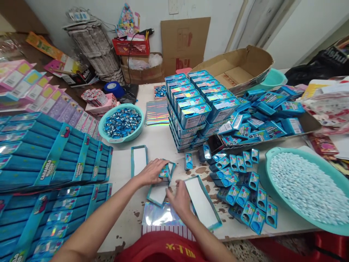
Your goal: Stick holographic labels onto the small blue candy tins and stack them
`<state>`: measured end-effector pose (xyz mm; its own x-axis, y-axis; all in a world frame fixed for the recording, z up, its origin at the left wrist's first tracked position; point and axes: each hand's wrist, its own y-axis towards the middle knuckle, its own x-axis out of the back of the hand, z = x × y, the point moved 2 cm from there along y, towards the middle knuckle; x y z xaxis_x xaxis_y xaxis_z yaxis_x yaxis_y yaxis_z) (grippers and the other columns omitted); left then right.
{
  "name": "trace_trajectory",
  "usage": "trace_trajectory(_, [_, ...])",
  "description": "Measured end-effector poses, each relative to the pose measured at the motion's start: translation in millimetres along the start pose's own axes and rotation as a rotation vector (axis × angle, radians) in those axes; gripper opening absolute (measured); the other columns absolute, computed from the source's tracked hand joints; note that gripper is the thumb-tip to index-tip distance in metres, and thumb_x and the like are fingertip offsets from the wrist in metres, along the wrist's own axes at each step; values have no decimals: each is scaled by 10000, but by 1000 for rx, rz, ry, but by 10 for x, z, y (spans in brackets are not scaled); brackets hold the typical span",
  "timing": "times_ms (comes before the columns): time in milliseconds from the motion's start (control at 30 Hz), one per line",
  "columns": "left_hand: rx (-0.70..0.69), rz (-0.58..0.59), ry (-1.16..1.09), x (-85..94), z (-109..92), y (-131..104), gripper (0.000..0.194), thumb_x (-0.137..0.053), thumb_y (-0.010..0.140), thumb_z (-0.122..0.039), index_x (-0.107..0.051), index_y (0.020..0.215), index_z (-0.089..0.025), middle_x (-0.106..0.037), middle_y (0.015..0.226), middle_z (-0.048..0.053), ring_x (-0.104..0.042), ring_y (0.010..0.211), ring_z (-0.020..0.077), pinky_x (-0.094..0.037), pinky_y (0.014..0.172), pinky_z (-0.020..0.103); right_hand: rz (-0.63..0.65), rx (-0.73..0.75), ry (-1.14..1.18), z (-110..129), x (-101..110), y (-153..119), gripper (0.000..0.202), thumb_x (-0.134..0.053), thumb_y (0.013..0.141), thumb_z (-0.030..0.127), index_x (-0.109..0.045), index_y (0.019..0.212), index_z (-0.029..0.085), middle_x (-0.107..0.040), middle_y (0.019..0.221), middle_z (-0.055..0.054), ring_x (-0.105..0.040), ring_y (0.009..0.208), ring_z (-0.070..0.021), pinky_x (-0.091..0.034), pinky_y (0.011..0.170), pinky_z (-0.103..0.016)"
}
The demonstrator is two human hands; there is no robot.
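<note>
My left hand [153, 172] is wrapped round a small blue box [164, 173] above a shallow tray [157, 194] with a white inside. Just right of that tray is my right hand [180, 198], its fingers apart and nothing between them. One longer empty tray [201, 203] lies beside my right hand, and another tray [139, 160] sits behind my left wrist. A shiny holographic sheet [161, 214] lies close to my body. Behind my hands, a single small blue box [188, 161] stands upright on the white table [160, 140].
A teal bowl of blue caps [122, 122] stands at back left. Stacked filled trays [191, 112] rise at centre, with a carton of blue boxes [261, 120] beside them. At right are open small boxes [242, 196] and a bowl of pale candies [308, 189]. Tall display stacks [54, 153] fill the left.
</note>
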<state>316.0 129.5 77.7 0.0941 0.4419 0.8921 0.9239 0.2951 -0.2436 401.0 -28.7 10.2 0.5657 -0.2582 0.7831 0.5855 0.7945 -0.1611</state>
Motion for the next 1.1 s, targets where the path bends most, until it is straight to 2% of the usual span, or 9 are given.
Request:
trace_trajectory(133, [-97,85,11,9,-27,74,745,-652,649,-259,-337,1321,-195,-493,1218,100,-453,1092,279,-368,935,383,308,-156,-50,23,-353,-166,315,-512,787,317,-479,1061,166,-644,930,-85,-637,820,-233,-418,658,-288])
trace_trajectory(333, [-100,188,-55,-149,14,227,818,-694,622,-328,-319,1331,-163,-474,1266,133,-454,1144,285,-354,965,371,339,-105,-243,-21,-267,95,260,-465,785,139,-525,1037,155,-680,912,-107,-653,825,-225,-393,650,-266])
trace_trajectory(533, [28,46,129,-280,-14,325,747,-636,689,-218,-295,1354,-249,-470,1285,107,-437,1154,285,-358,940,415,334,-22,-305,-108,-240,160,305,-421,783,48,-548,1037,158,-679,942,-104,-655,799,-214,-402,652,-271])
trace_trajectory(700, [185,-99,243,-333,-2,380,784,-640,701,-171,-269,1381,-288,-415,1359,111,-375,1245,304,-278,1021,485,355,-26,-272,-148,-215,103,303,-449,783,50,-542,1051,156,-667,931,-91,-640,777,-191,-398,632,-257])
trace_trajectory(767, [218,-149,269,-315,-58,354,817,-673,695,-220,-254,1390,-313,-351,1422,99,-258,1325,335,-192,1057,550,359,-25,-208,-186,-47,122,244,-493,811,144,-551,1044,186,-662,875,-52,-631,756,-183,-404,620,-250])
trace_trajectory(833, [208,-207,254,-280,-209,346,808,-681,704,-330,-258,1393,-309,-306,1455,94,-175,1358,353,-140,1072,574,226,11,-144,-239,266,248,227,-491,851,266,-550,1062,209,-645,860,-38,-617,787,-187,-420,647,-256])
trace_trajectory(967, [275,-268,67,-278,-676,597,648,-458,840,-488,-297,1378,-166,-480,1286,164,-429,1210,300,-357,992,427,-357,17,-269,-342,1028,841,377,-445,879,303,-469,1194,99,-540,1126,-190,-481,1079,-278,-399,831,-354])
trace_trajectory(1000, [353,-257,12,-303,-768,714,661,-436,849,-491,-285,1376,-123,-525,1213,180,-496,1135,293,-410,930,399,-386,-8,-336,-354,1143,1020,421,-492,852,288,-452,1207,66,-525,1141,-216,-469,1079,-297,-392,829,-368])
trace_trajectory(1100, [538,-120,-98,-394,-881,1059,686,-487,835,-383,-218,1387,-77,-600,1043,177,-611,930,281,-477,767,361,-261,-69,-511,-362,1260,1435,358,-527,812,208,-504,1117,22,-596,955,-217,-513,949,-309,-388,743,-368])
